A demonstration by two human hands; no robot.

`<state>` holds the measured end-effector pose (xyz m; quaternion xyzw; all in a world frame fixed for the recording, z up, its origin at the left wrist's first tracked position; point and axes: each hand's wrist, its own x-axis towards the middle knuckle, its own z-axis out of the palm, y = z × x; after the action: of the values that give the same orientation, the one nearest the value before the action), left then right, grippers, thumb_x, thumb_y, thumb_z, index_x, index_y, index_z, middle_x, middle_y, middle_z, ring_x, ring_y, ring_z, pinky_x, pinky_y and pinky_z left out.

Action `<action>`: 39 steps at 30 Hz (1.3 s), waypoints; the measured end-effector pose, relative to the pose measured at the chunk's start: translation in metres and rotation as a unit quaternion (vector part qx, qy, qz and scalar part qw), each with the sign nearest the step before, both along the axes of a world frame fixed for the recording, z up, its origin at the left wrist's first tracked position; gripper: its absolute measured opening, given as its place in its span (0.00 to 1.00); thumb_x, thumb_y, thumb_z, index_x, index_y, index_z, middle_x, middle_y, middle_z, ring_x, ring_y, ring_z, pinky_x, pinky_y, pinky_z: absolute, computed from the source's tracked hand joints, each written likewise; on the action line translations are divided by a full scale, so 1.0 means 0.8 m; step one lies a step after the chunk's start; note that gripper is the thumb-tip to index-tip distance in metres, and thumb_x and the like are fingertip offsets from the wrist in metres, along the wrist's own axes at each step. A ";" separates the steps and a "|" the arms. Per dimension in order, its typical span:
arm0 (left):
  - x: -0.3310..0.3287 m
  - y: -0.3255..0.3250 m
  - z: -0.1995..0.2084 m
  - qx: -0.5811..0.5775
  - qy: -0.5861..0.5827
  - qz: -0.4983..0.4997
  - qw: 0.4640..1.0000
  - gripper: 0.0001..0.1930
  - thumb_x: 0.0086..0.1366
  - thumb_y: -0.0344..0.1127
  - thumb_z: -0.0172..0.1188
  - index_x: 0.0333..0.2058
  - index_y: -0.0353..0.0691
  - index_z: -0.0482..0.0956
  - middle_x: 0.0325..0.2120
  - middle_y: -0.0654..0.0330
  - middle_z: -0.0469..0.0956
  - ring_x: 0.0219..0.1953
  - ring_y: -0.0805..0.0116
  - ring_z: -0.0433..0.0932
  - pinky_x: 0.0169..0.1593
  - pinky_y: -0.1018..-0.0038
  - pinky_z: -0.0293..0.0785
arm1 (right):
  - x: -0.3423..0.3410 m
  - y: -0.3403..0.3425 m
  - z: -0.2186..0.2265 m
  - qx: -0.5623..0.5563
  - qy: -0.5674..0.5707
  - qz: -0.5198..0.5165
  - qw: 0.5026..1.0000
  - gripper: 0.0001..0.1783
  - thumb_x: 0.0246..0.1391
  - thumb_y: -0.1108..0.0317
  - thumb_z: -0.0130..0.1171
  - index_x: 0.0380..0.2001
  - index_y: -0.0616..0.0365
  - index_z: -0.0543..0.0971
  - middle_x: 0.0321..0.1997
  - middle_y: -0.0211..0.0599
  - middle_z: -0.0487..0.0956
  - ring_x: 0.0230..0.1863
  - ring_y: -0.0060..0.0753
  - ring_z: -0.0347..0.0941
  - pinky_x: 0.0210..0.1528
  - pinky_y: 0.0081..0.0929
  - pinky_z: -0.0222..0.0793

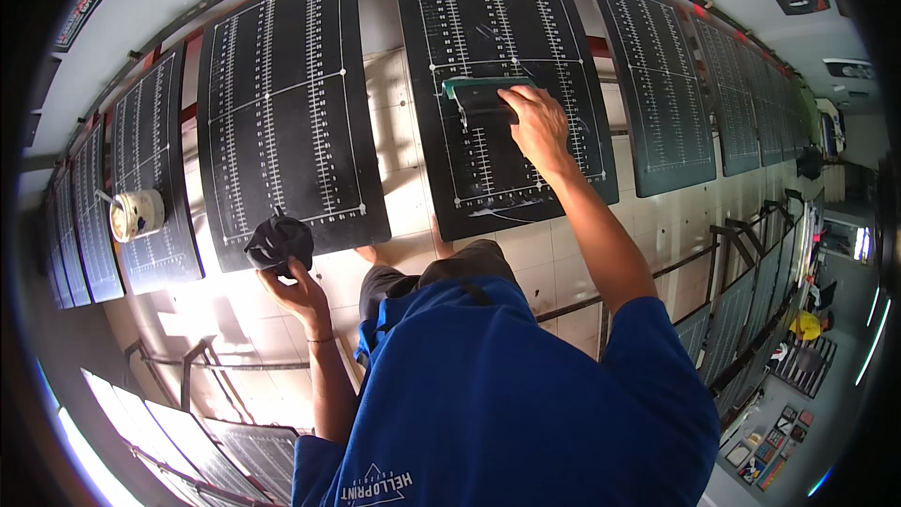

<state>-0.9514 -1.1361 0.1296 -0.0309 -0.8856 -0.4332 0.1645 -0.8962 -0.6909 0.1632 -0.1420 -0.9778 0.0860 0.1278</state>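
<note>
In front of me, slightly right of centre, is a black printing board (460, 169) marked with white lines and scales. My right hand (542, 131) is closed on a dark squeegee (486, 105) with a green edge, lying across the middle of this board. Pale wet-looking smears show near the squeegee and at the board's near edge. My left hand (298, 296) grips a bunched black cloth (280, 241) at the near edge of the neighbouring board (239, 141) on the left. The fingertips are partly hidden under the cloth.
More marked boards stand in a row to the left and to the right, such as one board (657, 84). A whitish tub (138, 215) with a handle sticking out rests on a left board. Behind me, metal rails (225, 366) carry further panels. Tiled floor (404, 145) shows between boards.
</note>
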 end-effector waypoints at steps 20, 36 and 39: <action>0.217 -0.067 -0.068 0.026 -0.130 0.131 0.982 0.14 0.67 0.32 0.55 0.47 0.28 0.71 0.39 0.46 0.74 0.42 0.53 0.74 0.49 0.60 0.70 | 0.177 -0.022 -0.011 0.020 -0.073 0.269 0.960 0.30 0.45 0.80 0.55 0.53 0.43 0.81 0.55 0.24 0.78 0.59 0.34 0.70 0.61 0.36 0.67; 0.282 -0.140 -0.117 0.010 -0.166 0.204 0.965 0.20 0.65 0.32 0.56 0.53 0.26 0.70 0.41 0.44 0.72 0.44 0.49 0.72 0.53 0.59 0.68 | 0.236 -0.051 -0.001 0.033 -0.107 0.211 0.971 0.32 0.40 0.80 0.57 0.54 0.48 0.81 0.55 0.25 0.78 0.58 0.36 0.71 0.59 0.34 0.69; 0.276 -0.134 -0.126 0.042 -0.181 0.184 0.965 0.21 0.65 0.32 0.56 0.53 0.26 0.70 0.43 0.43 0.72 0.46 0.48 0.72 0.53 0.58 0.68 | 0.196 -0.115 -0.012 0.017 -0.074 0.176 0.982 0.32 0.41 0.79 0.58 0.54 0.50 0.80 0.55 0.25 0.77 0.55 0.35 0.72 0.58 0.33 0.68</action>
<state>-0.7305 -1.2432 0.0286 0.2189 -0.8720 -0.4305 0.0794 -0.7391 -0.7829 0.1539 0.0282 -0.9956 0.0796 0.0407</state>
